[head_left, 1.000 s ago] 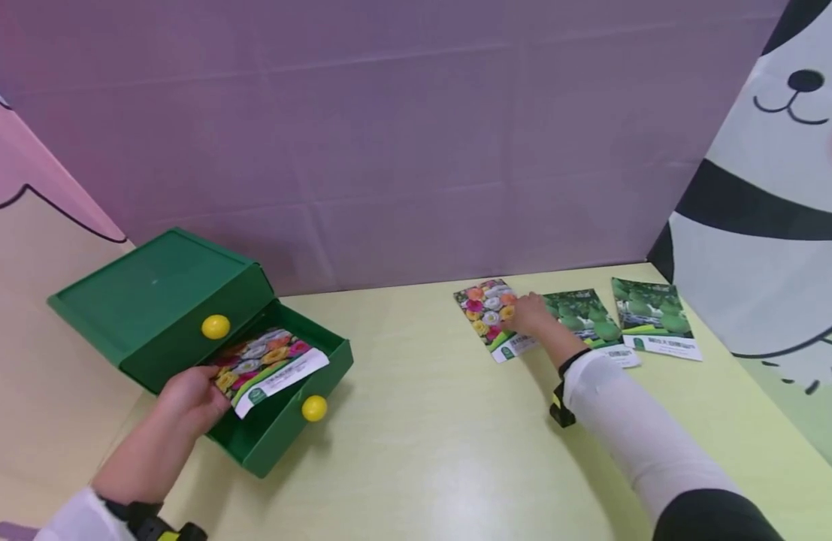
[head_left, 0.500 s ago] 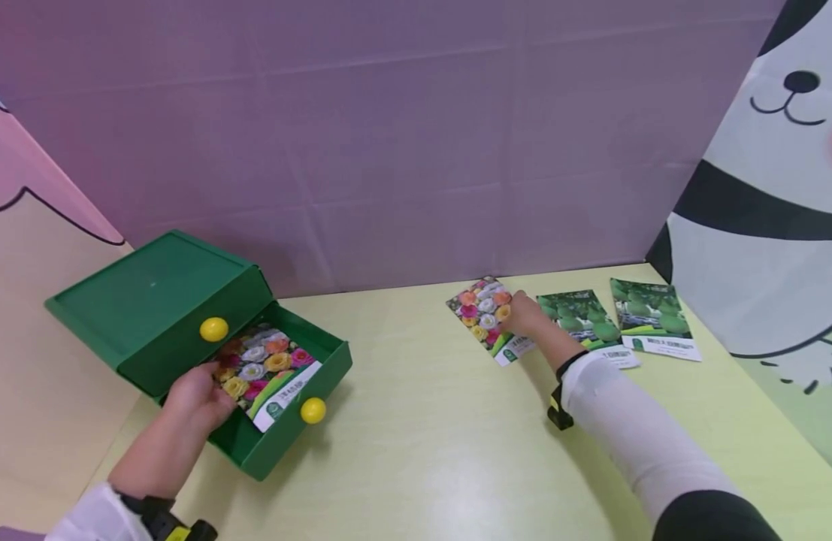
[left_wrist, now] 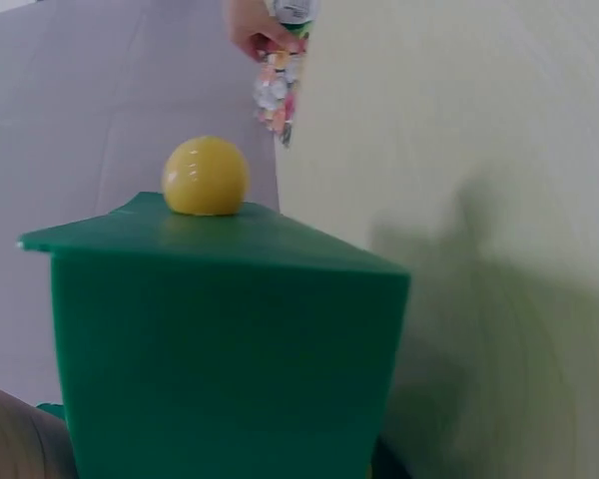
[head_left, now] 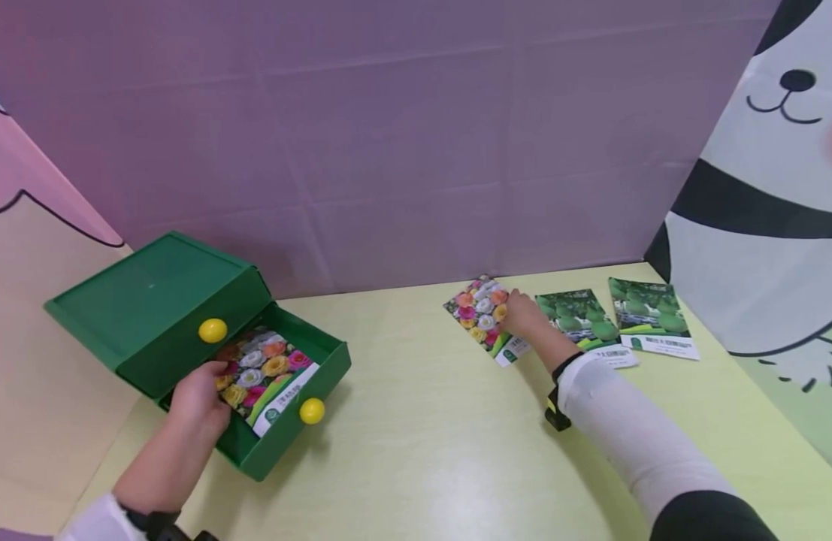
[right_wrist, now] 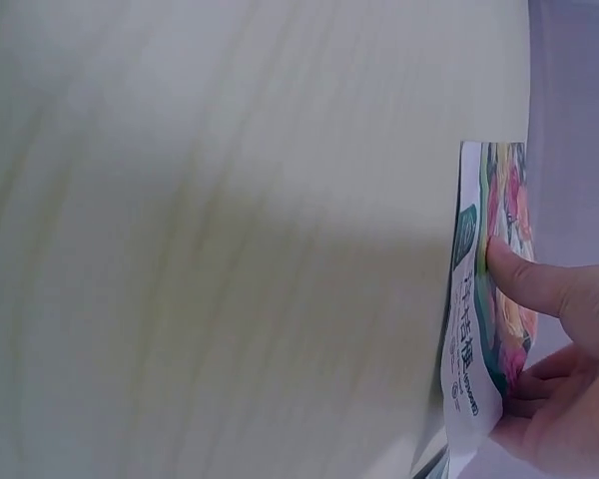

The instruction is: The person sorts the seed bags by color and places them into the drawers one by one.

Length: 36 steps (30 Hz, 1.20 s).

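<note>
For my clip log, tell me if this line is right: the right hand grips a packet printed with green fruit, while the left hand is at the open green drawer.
Not quite: the right hand grips a packet printed with flowers, as the right wrist view shows. The left hand is indeed at the open green drawer.

Playroom-like — a cartoon panda (head_left: 767, 199).

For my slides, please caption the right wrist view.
The right grip holds a flower-printed packet, with a pale tabletop in view.

Head view facing forward-down, wrist views close — all catching flower packet (head_left: 479, 310)
</note>
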Available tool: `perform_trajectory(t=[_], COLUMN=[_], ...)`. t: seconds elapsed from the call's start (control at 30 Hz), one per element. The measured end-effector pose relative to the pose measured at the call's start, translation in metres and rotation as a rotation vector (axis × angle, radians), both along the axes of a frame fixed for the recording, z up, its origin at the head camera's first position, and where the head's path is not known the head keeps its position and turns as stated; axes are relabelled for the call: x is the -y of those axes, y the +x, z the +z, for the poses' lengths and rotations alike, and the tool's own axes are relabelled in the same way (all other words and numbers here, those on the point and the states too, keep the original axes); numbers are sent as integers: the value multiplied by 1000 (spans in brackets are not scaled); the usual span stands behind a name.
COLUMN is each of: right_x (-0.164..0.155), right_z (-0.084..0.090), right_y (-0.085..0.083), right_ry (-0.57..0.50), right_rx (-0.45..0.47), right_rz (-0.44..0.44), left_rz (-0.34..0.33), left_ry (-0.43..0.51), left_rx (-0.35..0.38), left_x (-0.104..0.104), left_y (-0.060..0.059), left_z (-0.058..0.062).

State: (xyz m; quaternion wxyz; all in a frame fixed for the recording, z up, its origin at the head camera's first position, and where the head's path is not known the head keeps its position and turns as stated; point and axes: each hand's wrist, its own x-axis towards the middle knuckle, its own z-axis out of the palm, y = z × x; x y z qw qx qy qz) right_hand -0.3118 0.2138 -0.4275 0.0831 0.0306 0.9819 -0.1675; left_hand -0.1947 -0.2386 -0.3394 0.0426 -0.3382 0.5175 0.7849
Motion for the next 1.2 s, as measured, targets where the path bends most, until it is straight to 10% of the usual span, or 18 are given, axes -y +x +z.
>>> perform_trajectory(t=[0.53, 0.77, 1.2], right_x=[-6, -17, -38], right_z=[2, 8, 30], right_y=[3, 5, 15], right_ry=[-167, -129, -184], right_rx=[-23, -63, -111], right_rz=[-87, -74, -52], left_rz=[-81, -100, -427], left_ry=[-152, -63, -15], left_rx=[-37, -52, -162], left_x=[-8, -10, -31], left_y=[7, 12, 25], left_z=[-1, 9, 35])
